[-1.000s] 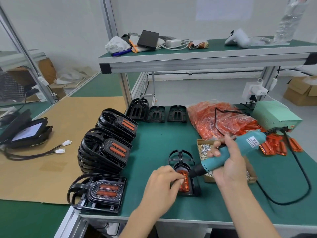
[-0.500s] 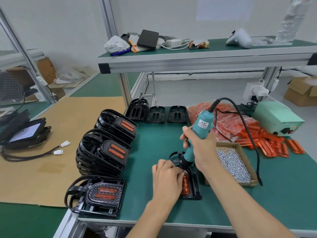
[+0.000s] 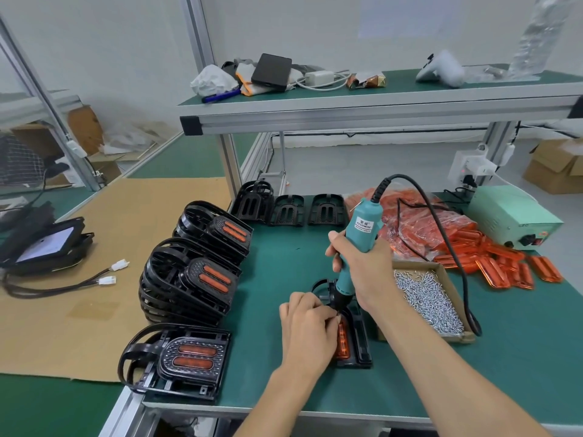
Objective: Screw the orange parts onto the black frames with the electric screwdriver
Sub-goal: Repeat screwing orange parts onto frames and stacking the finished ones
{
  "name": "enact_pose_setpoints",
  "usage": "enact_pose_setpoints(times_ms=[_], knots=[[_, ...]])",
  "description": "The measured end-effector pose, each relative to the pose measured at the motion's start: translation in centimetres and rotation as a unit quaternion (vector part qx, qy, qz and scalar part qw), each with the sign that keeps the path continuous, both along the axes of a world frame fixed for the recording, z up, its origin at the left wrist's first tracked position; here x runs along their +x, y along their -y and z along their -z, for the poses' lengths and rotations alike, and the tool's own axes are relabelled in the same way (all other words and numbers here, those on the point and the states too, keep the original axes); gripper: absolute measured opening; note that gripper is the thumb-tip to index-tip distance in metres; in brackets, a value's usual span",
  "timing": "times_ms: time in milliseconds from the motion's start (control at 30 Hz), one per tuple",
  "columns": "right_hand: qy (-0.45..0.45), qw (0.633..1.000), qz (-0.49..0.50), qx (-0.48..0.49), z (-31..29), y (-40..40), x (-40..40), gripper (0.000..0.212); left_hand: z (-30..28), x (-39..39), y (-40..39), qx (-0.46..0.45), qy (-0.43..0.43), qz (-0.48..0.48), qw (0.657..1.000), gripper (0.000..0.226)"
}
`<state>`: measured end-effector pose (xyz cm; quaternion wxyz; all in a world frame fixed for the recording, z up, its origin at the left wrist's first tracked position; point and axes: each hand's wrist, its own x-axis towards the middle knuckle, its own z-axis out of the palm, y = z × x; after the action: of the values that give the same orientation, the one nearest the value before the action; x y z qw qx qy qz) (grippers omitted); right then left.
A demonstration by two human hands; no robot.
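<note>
Right hand [image 3: 362, 269] gripping teal corded electric screwdriver [image 3: 356, 247] upright over flat black plastic frame [image 3: 359, 342] beside cardboard screw tray [image 3: 448, 332]; left hand [image 3: 307, 323] pinching near the bit, apparently steadying the translucent orange insert [image 3: 343, 340] seated in that frame.

screw box [image 3: 437, 298] right of frame [image 3: 359, 345], finished stacks [image 3: 189, 279] left, empty frames [image 3: 290, 209] behind
</note>
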<state>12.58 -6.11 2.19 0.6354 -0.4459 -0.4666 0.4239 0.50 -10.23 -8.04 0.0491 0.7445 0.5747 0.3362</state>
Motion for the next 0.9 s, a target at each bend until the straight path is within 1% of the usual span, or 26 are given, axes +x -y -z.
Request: enact_pose_setpoints(times_ms=[67,167,433,700,900], knots=[[0.002,1.0,-0.002,0.001,0.1,0.0,0.0,0.02,0.1,-0.1,0.0,0.007,0.002,0.001,1.0,0.003],[0.011,1.0,-0.011,0.004,0.1,0.0,0.0,0.02,0.4,0.0,0.0,0.018,0.001,-0.005,1.0,0.006],[0.034,0.994,-0.101,0.015,-0.2,-0.6,-0.1,0.021,0.7,-0.1,-0.1,-0.003,0.048,-0.036,0.998,0.007],[0.08,0.993,-0.086,-0.006,0.5,-1.4,-0.6,0.026,0.6,0.1,0.0,-0.02,0.047,-0.039,0.998,0.008],[0.094,0.99,-0.108,-0.007,0.6,-1.3,-0.7,0.028,0.1,0.1,0.4,-0.007,0.018,-0.028,0.999,0.01]])
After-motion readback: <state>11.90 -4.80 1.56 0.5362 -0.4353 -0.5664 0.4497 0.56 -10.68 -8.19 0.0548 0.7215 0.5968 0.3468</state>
